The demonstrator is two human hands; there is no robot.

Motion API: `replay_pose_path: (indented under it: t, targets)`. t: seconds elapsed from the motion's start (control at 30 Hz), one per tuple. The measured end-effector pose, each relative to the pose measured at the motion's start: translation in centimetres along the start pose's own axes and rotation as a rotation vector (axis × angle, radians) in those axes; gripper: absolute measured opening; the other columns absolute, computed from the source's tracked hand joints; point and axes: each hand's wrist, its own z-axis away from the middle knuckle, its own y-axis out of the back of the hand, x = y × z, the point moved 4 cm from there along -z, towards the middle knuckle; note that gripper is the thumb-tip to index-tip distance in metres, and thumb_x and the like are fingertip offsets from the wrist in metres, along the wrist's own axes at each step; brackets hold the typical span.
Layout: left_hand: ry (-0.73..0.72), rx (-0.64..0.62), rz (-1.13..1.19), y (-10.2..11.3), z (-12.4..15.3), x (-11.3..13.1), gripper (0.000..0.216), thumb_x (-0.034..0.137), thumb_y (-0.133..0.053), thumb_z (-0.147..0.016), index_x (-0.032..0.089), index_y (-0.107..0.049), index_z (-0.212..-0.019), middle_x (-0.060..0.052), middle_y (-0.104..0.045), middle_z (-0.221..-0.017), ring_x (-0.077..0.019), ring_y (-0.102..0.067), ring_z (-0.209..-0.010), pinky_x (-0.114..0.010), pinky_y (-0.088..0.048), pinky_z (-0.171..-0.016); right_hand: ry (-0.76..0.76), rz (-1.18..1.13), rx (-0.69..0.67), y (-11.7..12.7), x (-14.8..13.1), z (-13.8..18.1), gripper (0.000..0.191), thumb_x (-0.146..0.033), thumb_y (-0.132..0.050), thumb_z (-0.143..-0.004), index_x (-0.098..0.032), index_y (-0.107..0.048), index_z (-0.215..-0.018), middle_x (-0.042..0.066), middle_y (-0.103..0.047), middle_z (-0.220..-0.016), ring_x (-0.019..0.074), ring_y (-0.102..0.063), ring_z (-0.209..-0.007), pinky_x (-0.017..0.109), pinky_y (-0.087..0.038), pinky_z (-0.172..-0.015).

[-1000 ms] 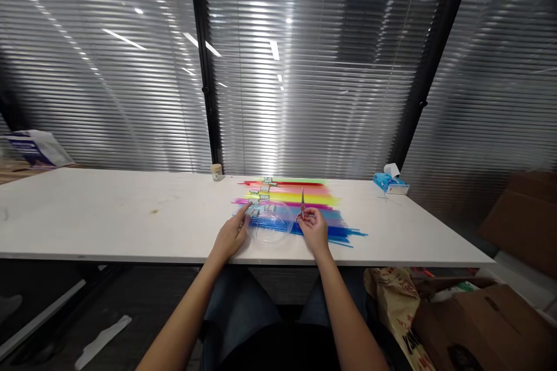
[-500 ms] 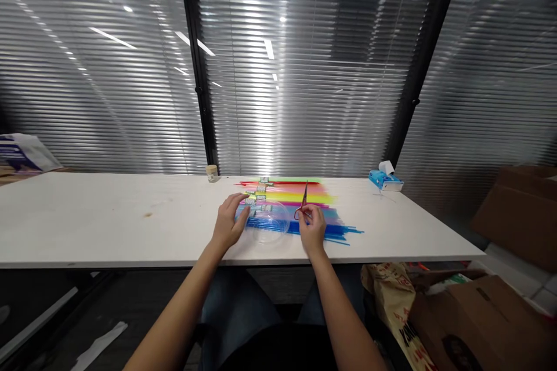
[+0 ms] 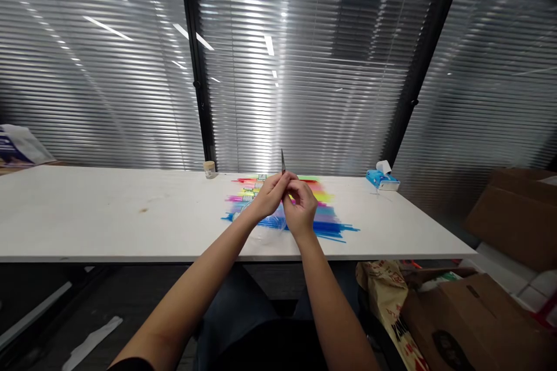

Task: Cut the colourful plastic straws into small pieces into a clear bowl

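Observation:
A pair of scissors (image 3: 282, 161) points upward above the table, its blades looking closed. My right hand (image 3: 301, 206) has its fingers curled in a pinch around the scissors' handle, which is mostly hidden. Against it, my left hand (image 3: 270, 196) is closed, with its fingertips at the base of the blades. Beneath both hands lie bundles of thin coloured sticks, with the blue bundle (image 3: 335, 229) nearest me and yellow (image 3: 324, 197) farther back. A clear round plastic dish (image 3: 263, 236) sits under my left wrist, partly over the bundles.
The white table (image 3: 108, 214) runs wide to both sides. A small jar with a tan lid (image 3: 209, 170) and a blue tissue pack (image 3: 383, 178) stand near its back edge. Cardboard boxes (image 3: 474, 319) and a brown paper bag (image 3: 385, 290) are at the lower right.
My left hand has moved right from beside the dish and closed at the scissors. My right hand has brought the scissors left and up to meet it.

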Motion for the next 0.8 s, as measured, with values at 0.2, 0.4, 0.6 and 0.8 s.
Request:
replay_pose_path:
  t: [0.2, 0.4, 0.6, 0.8]
  targets:
    - [-0.105, 0.1, -0.246, -0.2, -0.3, 0.0, 0.052, 0.058, -0.04, -0.103, 0.017, -0.07, -0.095, -0.006, -0.067, -0.084, -0.0203, -0.064, -0.079, -0.034, -0.053, -0.075, -0.236, 0.19, 0.04, 0.1, 1.5, 0.3, 0.008, -0.029, -0.064, -0.089, -0.023, -0.069, -0.089, 0.004, -0.072, -0.08, 0.0218, -0.063, -0.072, 0.034, -0.054, -0.069]
    - [-0.133, -0.119, -0.46, -1.1, 0.0, 0.3, 0.047, 0.051, -0.045, -0.103, 0.021, -0.071, -0.129, -0.011, -0.072, -0.118, -0.0279, -0.066, -0.109, -0.042, -0.053, -0.098, -0.469, 0.122, -0.224, 1.1, 6.4, 1.2, 0.021, -0.036, -0.056, -0.088, -0.02, -0.069, -0.082, 0.004, -0.07, -0.075, 0.02, -0.061, -0.067, 0.03, -0.051, -0.062]
    - [0.229, 0.008, -0.367, 6.0, 2.5, -4.3, 0.066, 0.065, -0.061, -0.091, 0.019, -0.066, -0.136, -0.014, -0.067, -0.138, -0.0359, -0.062, -0.127, -0.048, -0.05, -0.106, -0.625, 0.372, -0.38, 10.4, 12.4, 2.1, 0.018, -0.038, -0.065, -0.083, -0.022, -0.069, -0.076, 0.004, -0.072, -0.073, 0.0226, -0.063, -0.067, 0.03, -0.046, -0.063]
    - [0.24, 0.377, -0.237, 10.8, 8.7, -11.5, 0.073, 0.077, -0.054, -0.086, 0.013, -0.071, -0.116, -0.019, -0.074, -0.12, -0.0342, -0.068, -0.11, -0.049, -0.052, -0.099, -0.651, 0.651, -0.504, 15.2, 14.3, 5.2, 0.011, -0.025, -0.065, -0.087, -0.024, -0.076, -0.083, 0.005, -0.073, -0.078, 0.0264, -0.065, -0.082, 0.03, -0.041, -0.066]
